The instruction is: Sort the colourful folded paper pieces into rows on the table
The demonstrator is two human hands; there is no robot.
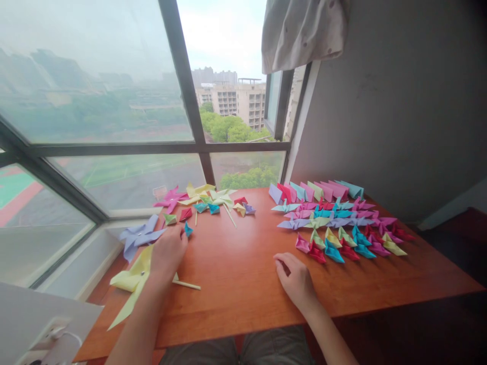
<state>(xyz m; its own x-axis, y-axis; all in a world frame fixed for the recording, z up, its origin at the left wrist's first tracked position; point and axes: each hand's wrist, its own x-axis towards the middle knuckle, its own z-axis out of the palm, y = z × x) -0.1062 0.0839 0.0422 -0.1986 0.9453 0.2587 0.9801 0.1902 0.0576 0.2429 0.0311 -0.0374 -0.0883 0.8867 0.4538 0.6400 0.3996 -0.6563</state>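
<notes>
My left hand (169,252) is at the left of the table, its fingers closed on a small blue paper boat (188,229); the hand partly hides it. Close by lie a red paper boat (185,214) and a green one (170,219). Under my left forearm is a yellow paper pinwheel (134,278), with its stick (187,285) showing on the other side. My right hand (296,280) rests curled on the table near the front edge, with nothing visible in its fingers.
Paper pinwheels in purple (140,234), pink (171,199) and pale green (221,196) lie along the window side. On the right stand rows of folded paper: larger boats (333,251), paper cranes (319,221) and upright folded pieces (317,191). A wall socket (53,332) is at lower left.
</notes>
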